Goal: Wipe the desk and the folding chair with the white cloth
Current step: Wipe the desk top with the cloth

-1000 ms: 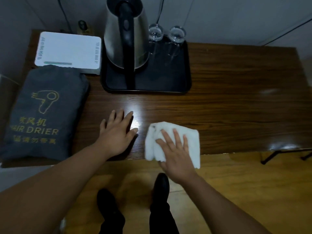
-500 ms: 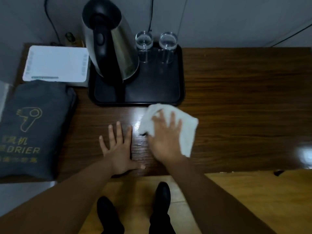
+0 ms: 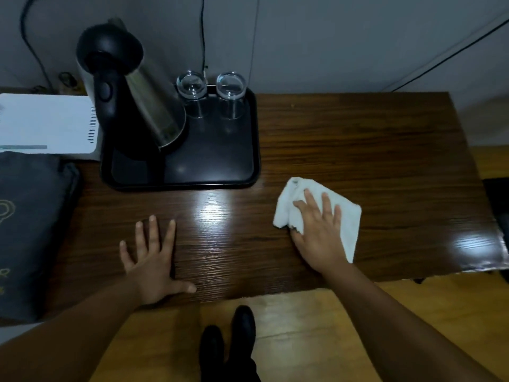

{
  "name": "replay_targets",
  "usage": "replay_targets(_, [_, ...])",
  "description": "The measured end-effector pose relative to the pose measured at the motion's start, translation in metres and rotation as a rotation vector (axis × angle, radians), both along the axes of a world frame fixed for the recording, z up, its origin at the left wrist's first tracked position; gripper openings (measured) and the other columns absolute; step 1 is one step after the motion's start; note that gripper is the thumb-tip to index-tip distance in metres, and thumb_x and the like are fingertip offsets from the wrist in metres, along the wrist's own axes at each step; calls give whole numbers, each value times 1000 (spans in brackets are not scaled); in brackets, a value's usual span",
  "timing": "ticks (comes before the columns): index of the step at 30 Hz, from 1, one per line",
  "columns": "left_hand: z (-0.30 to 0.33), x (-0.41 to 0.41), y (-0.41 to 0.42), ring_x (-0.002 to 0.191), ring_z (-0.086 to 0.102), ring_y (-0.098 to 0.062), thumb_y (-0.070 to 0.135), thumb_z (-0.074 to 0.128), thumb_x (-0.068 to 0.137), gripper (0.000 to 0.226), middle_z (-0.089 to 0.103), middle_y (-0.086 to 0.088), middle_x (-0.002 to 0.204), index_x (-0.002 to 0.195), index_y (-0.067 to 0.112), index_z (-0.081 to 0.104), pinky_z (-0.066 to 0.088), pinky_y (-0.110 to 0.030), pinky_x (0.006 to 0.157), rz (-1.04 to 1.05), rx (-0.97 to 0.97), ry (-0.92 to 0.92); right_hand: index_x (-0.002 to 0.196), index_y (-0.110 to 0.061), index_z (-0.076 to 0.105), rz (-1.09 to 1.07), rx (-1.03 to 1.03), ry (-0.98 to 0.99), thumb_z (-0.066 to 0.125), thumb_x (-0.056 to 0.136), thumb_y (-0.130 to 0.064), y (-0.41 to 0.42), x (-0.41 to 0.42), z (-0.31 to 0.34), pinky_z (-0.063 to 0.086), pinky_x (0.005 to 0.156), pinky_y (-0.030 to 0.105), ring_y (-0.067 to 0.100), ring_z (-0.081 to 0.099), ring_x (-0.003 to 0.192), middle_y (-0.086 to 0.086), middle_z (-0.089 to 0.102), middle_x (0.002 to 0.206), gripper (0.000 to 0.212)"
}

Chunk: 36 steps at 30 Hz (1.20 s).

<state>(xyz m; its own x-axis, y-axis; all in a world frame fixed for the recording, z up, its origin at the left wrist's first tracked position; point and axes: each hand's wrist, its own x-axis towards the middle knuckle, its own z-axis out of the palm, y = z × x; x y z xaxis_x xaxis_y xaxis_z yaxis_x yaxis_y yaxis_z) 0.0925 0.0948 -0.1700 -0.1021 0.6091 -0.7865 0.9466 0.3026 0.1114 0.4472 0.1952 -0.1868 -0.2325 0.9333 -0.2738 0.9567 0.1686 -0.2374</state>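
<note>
The dark wooden desk (image 3: 371, 150) fills the middle of the head view. A crumpled white cloth (image 3: 348, 216) lies on its front right part. My right hand (image 3: 316, 232) presses flat on the cloth with fingers spread, covering its middle. My left hand (image 3: 150, 260) rests palm down on the bare wood near the front edge, fingers apart, holding nothing. Only a dark shape (image 3: 497, 199) shows past the desk's right edge; I cannot tell if it is the folding chair.
A black tray (image 3: 214, 172) at the back holds a steel kettle (image 3: 132, 95) and two upturned glasses (image 3: 212, 92). A white router (image 3: 46, 122) and a grey hair-drier bag (image 3: 30, 230) occupy the left side. Cables run down the wall. My black shoes (image 3: 231, 340) stand on the yellow floor below.
My right hand has slid the cloth from in front of the tray to the right along the desk. My left hand stays planted on the wood.
</note>
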Motion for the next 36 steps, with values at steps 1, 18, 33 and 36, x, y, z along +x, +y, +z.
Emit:
replay_targets(1, [0,0,0,122,-66,-25,95,66,40,161,-68,-2,137,134,40,-52,-21,-68,111,1,2,6,152,-31,33,-52,-7,4,54,89,-42,-6,-1,2,-1,124,61,36,-1,157,0,14,172,67])
replay_targets(18, [87,92,13,134,54,-39,71,49,93,79,55,-20,147,141,9,58,40,-54,115,1121,-57,-881,152,-22,40,157,-142,280,62,93,-10,-111,-87,98,-4,128,45,27,7,159,-4,19,171,64])
replay_targets(33, [216,218,-10,120,65,-44,37,68,91,55,67,-24,131,137,7,60,39,-59,114,1328,-209,-1344,151,-64,-5,-507,-40,735,65,70,-87,-174,74,250,17,122,35,-8,4,152,-35,-2,165,109])
replay_targets(36, [242,270,-10,116,68,-43,40,67,92,52,69,-23,129,133,7,64,45,-56,108,1249,-272,-1322,156,-53,16,-992,-169,1103,70,58,-88,-174,132,267,36,116,41,6,32,146,-15,29,164,117])
